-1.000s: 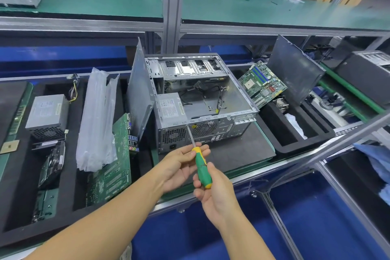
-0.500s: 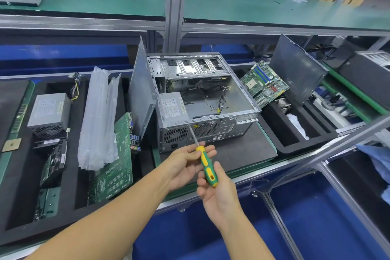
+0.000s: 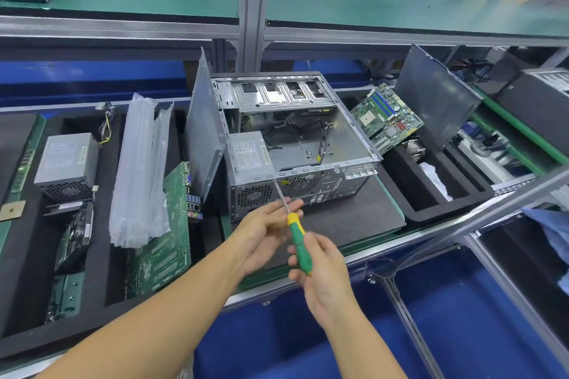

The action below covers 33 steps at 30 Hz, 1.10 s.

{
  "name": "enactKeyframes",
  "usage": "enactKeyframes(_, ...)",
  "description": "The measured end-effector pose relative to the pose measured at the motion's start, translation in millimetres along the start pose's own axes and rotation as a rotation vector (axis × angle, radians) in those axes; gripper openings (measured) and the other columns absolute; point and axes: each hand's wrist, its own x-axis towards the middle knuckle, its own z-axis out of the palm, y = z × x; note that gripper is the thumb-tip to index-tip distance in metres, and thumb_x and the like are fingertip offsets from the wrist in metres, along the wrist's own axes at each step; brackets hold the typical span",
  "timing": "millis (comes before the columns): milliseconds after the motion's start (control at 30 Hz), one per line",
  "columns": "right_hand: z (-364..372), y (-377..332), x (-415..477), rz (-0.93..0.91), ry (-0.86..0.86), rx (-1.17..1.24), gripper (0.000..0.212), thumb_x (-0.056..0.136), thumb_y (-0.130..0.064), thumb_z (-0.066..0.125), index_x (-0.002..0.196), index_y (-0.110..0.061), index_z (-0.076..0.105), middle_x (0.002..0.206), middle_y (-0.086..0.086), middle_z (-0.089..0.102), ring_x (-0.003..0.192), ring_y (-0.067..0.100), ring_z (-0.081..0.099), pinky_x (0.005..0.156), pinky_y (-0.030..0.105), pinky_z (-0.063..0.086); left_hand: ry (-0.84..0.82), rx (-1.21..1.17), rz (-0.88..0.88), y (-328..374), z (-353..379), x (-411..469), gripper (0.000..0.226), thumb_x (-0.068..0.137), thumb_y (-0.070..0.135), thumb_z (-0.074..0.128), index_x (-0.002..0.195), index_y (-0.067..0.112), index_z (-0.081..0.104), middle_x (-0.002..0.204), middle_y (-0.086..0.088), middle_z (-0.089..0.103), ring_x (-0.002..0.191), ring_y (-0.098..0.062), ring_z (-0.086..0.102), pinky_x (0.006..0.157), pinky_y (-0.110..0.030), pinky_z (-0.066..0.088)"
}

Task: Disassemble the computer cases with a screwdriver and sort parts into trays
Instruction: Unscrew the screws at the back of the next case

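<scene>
computer case (image 3: 295,144): grey, open, upright on black mat | screwdriver (image 3: 297,234): green-yellow handle, tip towards case rear

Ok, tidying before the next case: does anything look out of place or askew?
The green motherboard on the right sits tilted across the back corner of the black foam tray, not flat in a compartment. Nothing looks spilled.

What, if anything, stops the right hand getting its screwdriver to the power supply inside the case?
Likely yes: the right hand grips the screwdriver, whose tip is at the case's rear panel by the power supply, nothing between.
</scene>
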Motion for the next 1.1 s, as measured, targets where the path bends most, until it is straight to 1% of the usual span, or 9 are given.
enactKeyframes(33,-1,3,0,-0.079,0.027,-0.105,0.012,0.096,-0.012,0.064,0.103,-0.021,0.066,0.093,0.009,0.064,0.068,0.015,0.058,0.049,0.027,0.048,0.041,-0.021,-0.003,4,1,4,0.026,0.096,0.003,0.053,0.121,0.003,0.059,0.123,-0.012,0.069,0.113,-0.027,0.065,0.1,-0.042,0.048)
enactKeyframes(100,-3,8,-1,-0.134,0.031,-0.211,0.03,0.09,-0.004,0.068,0.094,-0.034,0.066,0.101,0.007,0.061,0.075,0.015,0.058,0.054,0.027,0.051,0.159,-0.085,0.012,11,6,13,0.018,0.099,0.013,0.055,0.113,0.005,0.063,0.112,-0.012,0.071,0.1,-0.023,0.068,0.094,-0.038,0.051)
enactKeyframes(233,-5,10,-7,-0.112,0.025,-0.199,0.033,0.089,-0.006,0.068,0.091,-0.039,0.067,0.102,0.006,0.063,0.064,0.009,0.06,0.056,0.03,0.052,0.322,-0.141,0.055,13,10,30,0.012,0.098,0.016,0.061,0.1,0.005,0.066,0.092,-0.008,0.072,0.082,-0.016,0.071,0.071,-0.028,0.057)
enactKeyframes(367,-14,13,-13,-0.097,0.035,-0.176,0.031,0.091,-0.008,0.069,0.091,-0.039,0.067,0.096,0.005,0.064,0.055,0.01,0.059,0.055,0.032,0.052,0.37,-0.179,0.047,10,11,37,0.01,0.094,0.013,0.066,0.097,0.004,0.067,0.087,-0.007,0.073,0.073,-0.013,0.074,0.06,-0.025,0.059)
enactKeyframes(567,-19,13,-15,-0.112,0.036,-0.15,0.032,0.092,-0.006,0.069,0.092,-0.037,0.069,0.098,0.007,0.062,0.066,0.011,0.057,0.056,0.03,0.052,0.39,-0.19,-0.001,15,15,40,0.007,0.092,0.013,0.068,0.091,0.006,0.067,0.072,-0.003,0.075,0.066,-0.012,0.073,0.068,-0.029,0.057)
enactKeyframes(700,-21,13,-13,-0.121,0.036,-0.135,0.029,0.092,-0.007,0.069,0.094,-0.036,0.069,0.098,0.008,0.062,0.066,0.011,0.058,0.056,0.031,0.052,0.395,-0.19,0.006,13,19,40,0.007,0.093,0.015,0.068,0.093,0.008,0.068,0.075,-0.001,0.075,0.069,-0.01,0.074,0.071,-0.029,0.056)
enactKeyframes(900,-18,13,-9,-0.189,0.04,-0.173,0.025,0.094,-0.012,0.067,0.096,-0.037,0.068,0.088,-0.001,0.062,0.052,0.012,0.059,0.055,0.034,0.053,0.385,-0.191,0.013,10,23,41,0.011,0.097,0.019,0.063,0.089,0.013,0.066,0.074,0.003,0.072,0.075,-0.01,0.07,0.075,-0.028,0.054)
enactKeyframes(1000,-16,14,-9,-0.234,0.057,-0.211,0.026,0.095,-0.016,0.066,0.095,-0.042,0.066,0.088,-0.006,0.064,0.05,0.012,0.058,0.055,0.035,0.055,0.356,-0.218,0.025,10,23,40,0.012,0.099,0.015,0.059,0.09,0.009,0.066,0.082,-0.002,0.072,0.08,-0.013,0.07,0.076,-0.03,0.056)
enactKeyframes(1100,-15,16,-9,-0.265,0.07,-0.242,0.022,0.095,-0.022,0.066,0.101,-0.042,0.064,0.094,-0.004,0.065,0.048,0.017,0.057,0.054,0.03,0.054,0.273,-0.213,0.027,6,14,35,0.014,0.098,0.016,0.058,0.102,0.005,0.066,0.098,-0.008,0.075,0.086,-0.017,0.073,0.075,-0.031,0.058)
